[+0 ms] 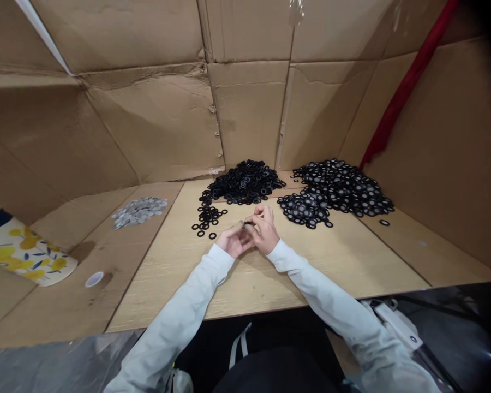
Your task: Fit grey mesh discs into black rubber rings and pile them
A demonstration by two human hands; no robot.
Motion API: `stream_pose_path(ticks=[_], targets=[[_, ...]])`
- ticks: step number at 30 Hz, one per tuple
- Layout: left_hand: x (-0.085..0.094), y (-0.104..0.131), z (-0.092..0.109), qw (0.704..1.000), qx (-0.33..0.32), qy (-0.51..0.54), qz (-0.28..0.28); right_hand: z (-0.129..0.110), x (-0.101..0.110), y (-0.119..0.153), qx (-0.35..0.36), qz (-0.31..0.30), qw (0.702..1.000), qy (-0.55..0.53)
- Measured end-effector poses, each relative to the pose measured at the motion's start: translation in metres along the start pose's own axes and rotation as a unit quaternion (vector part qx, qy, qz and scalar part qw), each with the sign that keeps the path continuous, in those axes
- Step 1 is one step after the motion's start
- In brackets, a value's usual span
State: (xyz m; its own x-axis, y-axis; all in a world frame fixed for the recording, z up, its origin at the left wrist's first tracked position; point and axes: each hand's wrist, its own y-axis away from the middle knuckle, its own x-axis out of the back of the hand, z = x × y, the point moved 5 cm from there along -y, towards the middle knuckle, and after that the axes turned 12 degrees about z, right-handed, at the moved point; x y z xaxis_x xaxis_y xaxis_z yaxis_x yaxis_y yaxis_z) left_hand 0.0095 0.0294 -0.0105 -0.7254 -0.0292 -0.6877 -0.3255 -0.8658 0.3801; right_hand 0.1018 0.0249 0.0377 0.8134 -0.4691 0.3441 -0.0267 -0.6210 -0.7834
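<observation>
Fingers (257,217) of both hands bunch together at frame centre, pinching something small and dark, likely one black rubber ring (245,224), though it's too tiny to be sure. Left hand (234,241) and right hand (265,232) touch, just below the piles. Best done, I'd judge, with the ring held flat and steady between fingertips while the other hand presses squarely. Count them: one pile of plain black rings (245,183) at upper centre, one pile of mesh-filled rings (339,188) to its right, one heap of grey mesh discs (139,210) at left, plus loose rings (207,221) beyond counting on the wooden table (270,284).
</observation>
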Motion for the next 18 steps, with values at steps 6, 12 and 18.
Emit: stream_pose_path(ticks=[6, 12, 18], targets=[[-0.002, -0.001, -0.006, 0.999, -0.028, 0.028, 0.0, 0.003, -0.002, 0.001, -0.101, 0.023, 0.989, -0.107], [0.0, -0.002, -0.005, 0.995, -0.08, -0.022, 0.049, 0.014, -0.008, 0.0, -0.175, 0.021, 0.965, -0.192], [0.003, 0.011, 0.029, 0.916, -0.328, -0.178, 0.145, 0.019, -0.004, 0.0, -0.117, 0.041, 0.987, -0.097]])
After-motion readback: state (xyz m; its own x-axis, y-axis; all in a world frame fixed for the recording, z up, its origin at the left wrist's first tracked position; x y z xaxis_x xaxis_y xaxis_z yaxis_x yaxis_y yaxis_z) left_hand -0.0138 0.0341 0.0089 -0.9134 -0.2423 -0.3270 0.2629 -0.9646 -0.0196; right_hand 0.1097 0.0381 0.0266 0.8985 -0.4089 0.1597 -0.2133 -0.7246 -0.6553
